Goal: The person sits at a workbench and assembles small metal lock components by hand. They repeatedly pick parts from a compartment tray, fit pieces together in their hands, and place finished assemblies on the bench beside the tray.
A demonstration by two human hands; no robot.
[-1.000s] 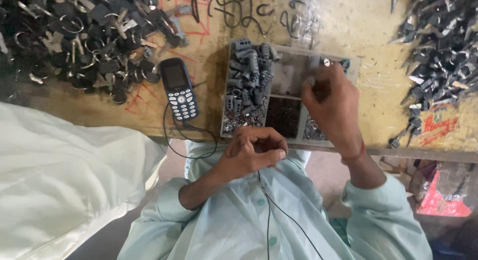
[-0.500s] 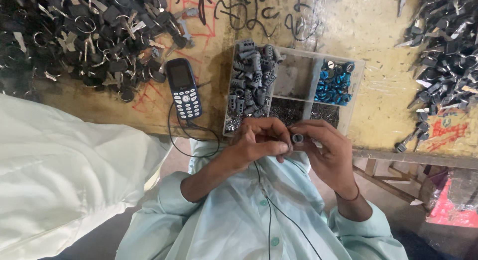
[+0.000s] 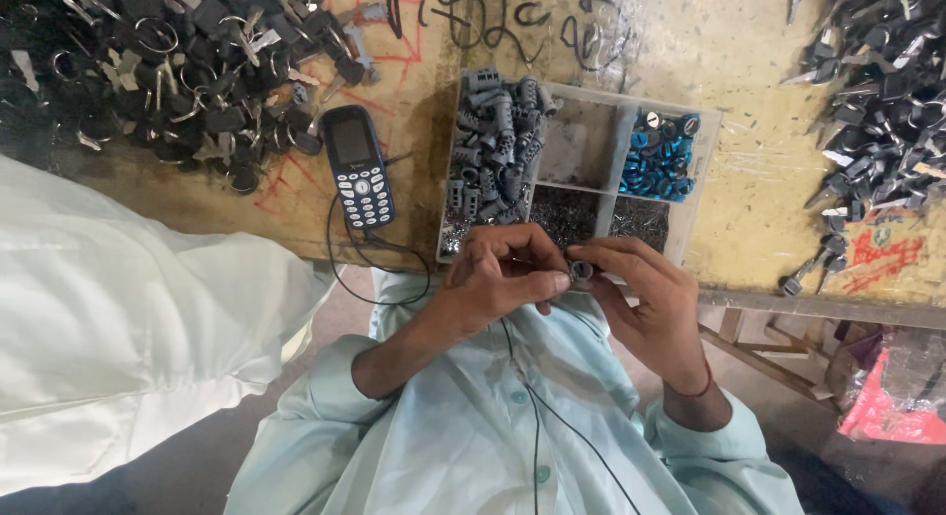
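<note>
Cylinder (image 3: 581, 270), small, grey, metal, pinched between fingertips of both hands just in front of near edge of compartment tray (image 3: 704, 170). Left hand (image 3: 493, 278) closed on cylinder from one side, thumb and forefinger clamped against it. Right hand (image 3: 645, 298) closed on it from other side, fingers curled, red thread at wrist. Both hands touching at the part, above pale green buttoned shirt (image 3: 493, 436).

Tray on worn yellow wooden bench (image 3: 759, 71), divided into compartments: tall one at one end heaped with grey lock barrels (image 3: 493, 145); far middle one holding fine grey debris only; far end one filled with blue rings (image 3: 655, 155); two near ones holding small dark metal bits (image 3: 641, 219), kind not discernible.

Keypad phone (image 3: 358, 178), dark blue, flat on bench just beside tray, thin black cable (image 3: 374, 278) running from it down across shirt.

Heap of keys with black heads and rings (image 3: 168, 71) on bench well beyond phone. Second heap of keys (image 3: 877, 101) at opposite end.

White cloth (image 3: 128, 318) beside shirt. Pink bag (image 3: 892, 407) below bench edge
</note>
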